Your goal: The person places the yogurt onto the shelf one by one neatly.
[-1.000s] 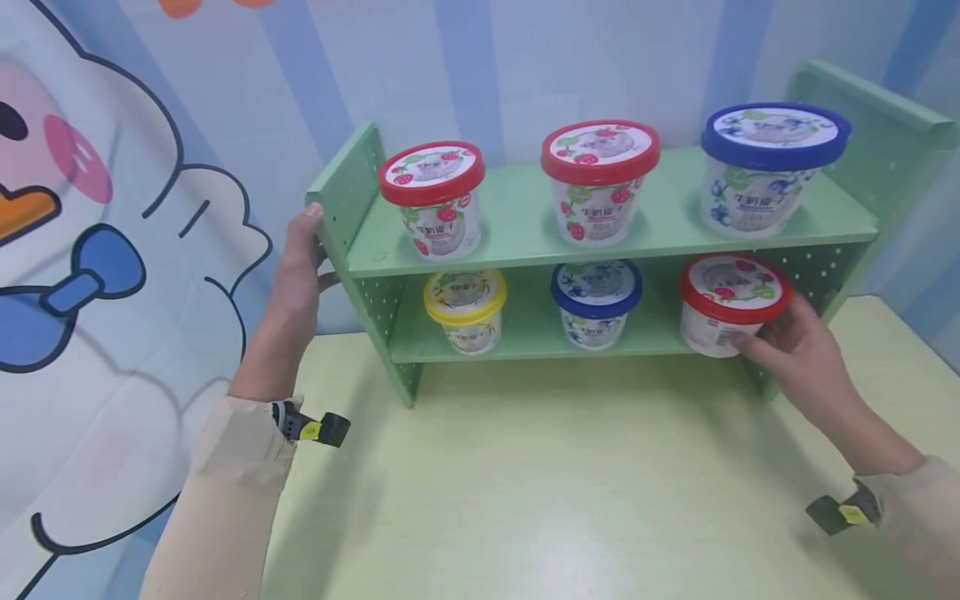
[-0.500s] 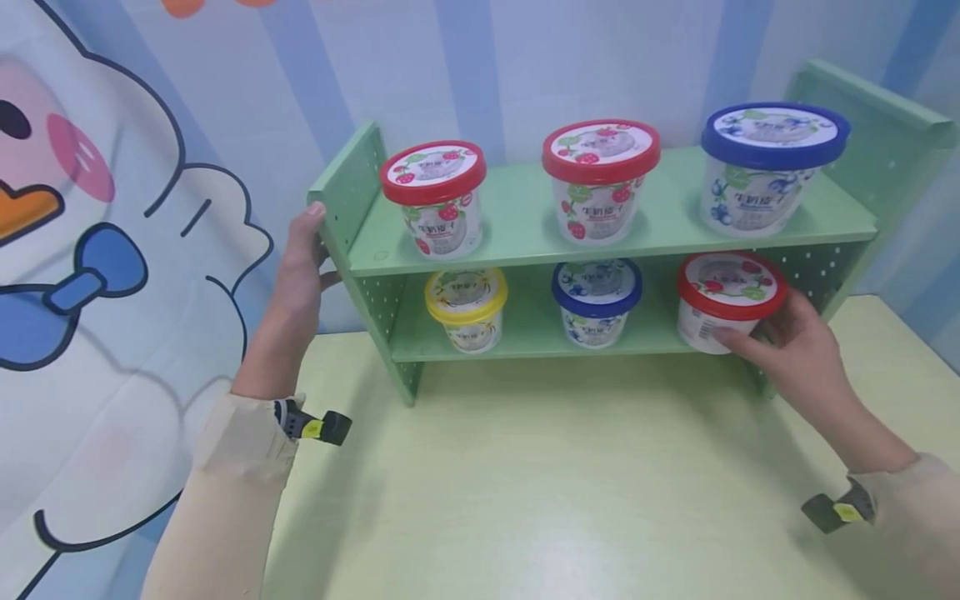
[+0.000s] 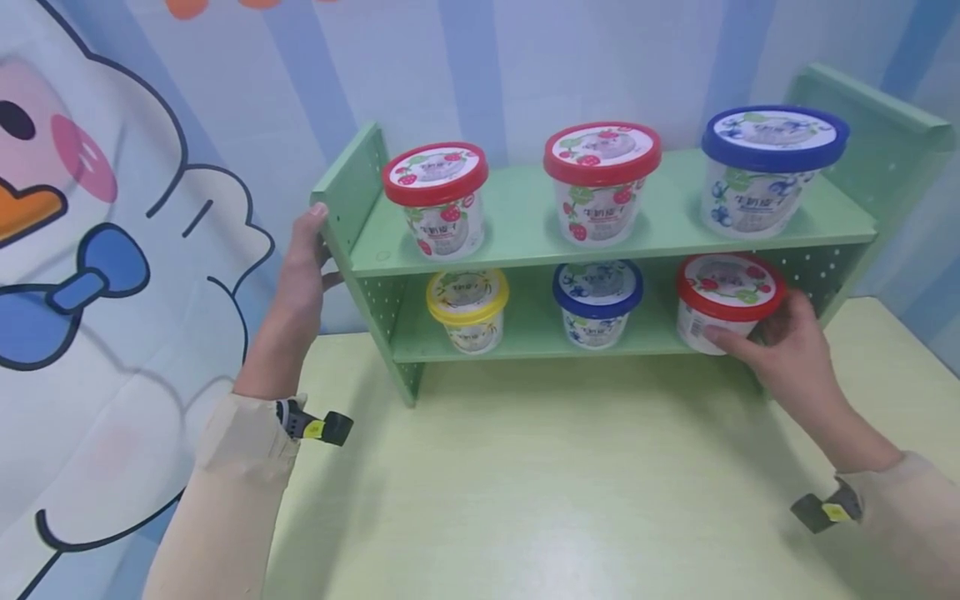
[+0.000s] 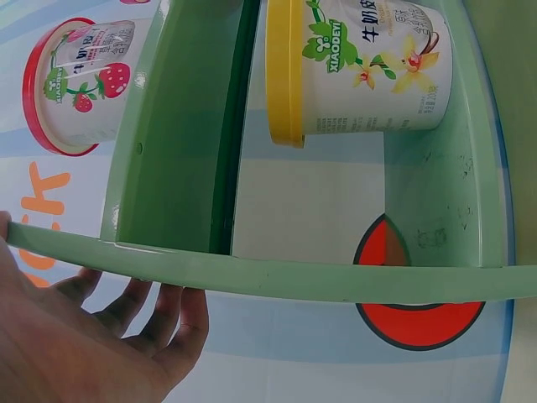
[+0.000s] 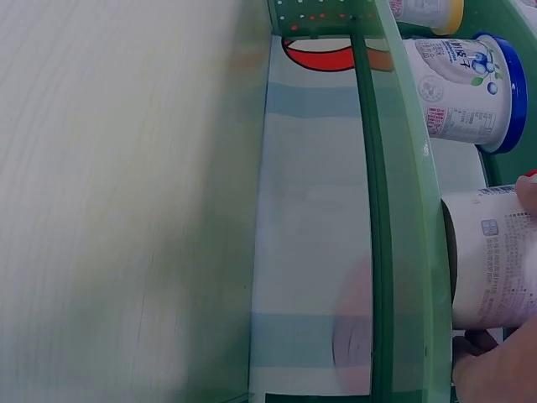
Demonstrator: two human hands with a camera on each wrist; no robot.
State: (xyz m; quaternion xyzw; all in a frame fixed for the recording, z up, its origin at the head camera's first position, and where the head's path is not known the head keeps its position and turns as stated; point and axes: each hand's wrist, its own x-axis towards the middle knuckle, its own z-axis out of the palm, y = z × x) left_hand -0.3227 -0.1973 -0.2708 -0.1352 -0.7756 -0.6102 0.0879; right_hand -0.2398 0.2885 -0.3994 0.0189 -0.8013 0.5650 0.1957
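Note:
My right hand (image 3: pixel 795 358) grips a red-lidded strawberry dessert tub (image 3: pixel 723 287) at the right of the lower level of a green two-level shelf (image 3: pixel 517 179). Its thumb lies across the front of the tub near a barcode, while the other fingers are mostly hidden behind. In the right wrist view, the tub's printed side (image 5: pixel 495 260) shows, its base close to the shelf's front lip. My left hand (image 3: pixel 296 279) holds the shelf's left side panel (image 4: pixel 302 281), thumb at its edge and fingertips against the outer face.
A yellow-lidded tub (image 3: pixel 467 308) and a blue-lidded tub (image 3: pixel 597 304) share the lower level. Above stand two red-lidded tubs, left (image 3: pixel 435 175) and middle (image 3: pixel 602 154), and a larger-looking blue-lidded tub (image 3: pixel 776 137). The shelf stands on a pale table (image 3: pixel 570 475) before a cartoon-printed backdrop (image 3: pixel 187 292).
The red-lidded tub in my right hand has shifted slightly left and turned, its barcode moving left. My right wrist has come left too. The left hand keeps its hold on the shelf.

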